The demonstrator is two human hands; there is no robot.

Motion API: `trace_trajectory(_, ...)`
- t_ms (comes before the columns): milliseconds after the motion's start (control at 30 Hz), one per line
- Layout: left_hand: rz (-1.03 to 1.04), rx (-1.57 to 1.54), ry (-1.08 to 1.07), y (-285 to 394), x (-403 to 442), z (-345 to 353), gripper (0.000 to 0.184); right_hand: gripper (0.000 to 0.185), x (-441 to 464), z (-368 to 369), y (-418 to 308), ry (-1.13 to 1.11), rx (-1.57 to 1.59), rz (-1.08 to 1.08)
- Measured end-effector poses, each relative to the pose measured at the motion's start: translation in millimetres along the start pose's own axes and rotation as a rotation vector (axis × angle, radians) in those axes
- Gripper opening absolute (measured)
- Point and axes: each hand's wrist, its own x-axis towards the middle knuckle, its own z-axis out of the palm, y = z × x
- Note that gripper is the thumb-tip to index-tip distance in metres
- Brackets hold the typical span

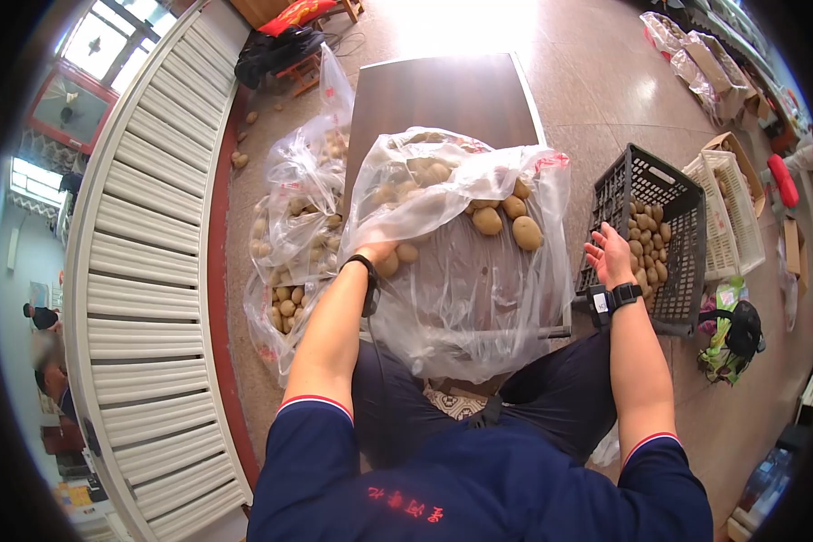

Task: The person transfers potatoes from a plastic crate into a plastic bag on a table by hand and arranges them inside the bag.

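A clear plastic bag with red print lies open across the dark tabletop, with several potatoes in it. My left hand is at the bag's left side, beside some potatoes; the plastic and potatoes hide its fingers, so its grip does not show. To the right, my right hand is held palm up with fingers apart and nothing in it. It is at the near left side of a black plastic crate, which holds many smaller potatoes.
More plastic bags of potatoes stand on the floor left of the table. Right of the black crate are a white crate and a green bag. A white slatted shutter runs along the left. A few potatoes lie on the floor.
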Motion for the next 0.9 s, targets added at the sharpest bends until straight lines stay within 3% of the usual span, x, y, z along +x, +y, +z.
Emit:
trace_trajectory(67, 0.015, -0.227, 0.009, 12.0, -9.0, 7.1, 0.05, 0.045, -2.0, 0.4, 0.2, -0.013, -0.011, -0.001)
trace_trajectory(133, -0.334, -0.203, -0.217, 42.9, -23.6, -1.4, 0.066, 0.046, -4.8, 0.0, 0.7, -0.01, -0.012, -0.008)
trace_trajectory(233, -0.418, -0.055, -0.1, 104.2, -56.7, 0.5, 0.07, 0.046, -9.9, -1.7, -0.2, -0.012, -0.018, -0.025)
trace_trajectory(267, -0.438, -0.098, -0.19, 115.5, -59.0, -2.6, 0.083, 0.047, -12.1, -2.9, -1.1, -0.016, -0.02, -0.026)
trace_trajectory(500, -0.342, 0.009, -0.098, 115.2, -62.7, 29.3, 0.078, 0.049, -34.2, 0.3, -3.5, 0.001, -0.06, -0.055)
trace_trajectory(633, -0.41, 0.01, -0.105, 137.9, -78.7, 35.2, 0.081, 0.044, -40.5, 7.4, 3.2, 0.003, -0.104, -0.089)
trace_trajectory(900, -0.355, -0.028, -0.082, 155.8, -100.3, 19.6, 0.078, 0.054, -60.9, 31.1, 28.5, -0.122, -0.514, -0.329)
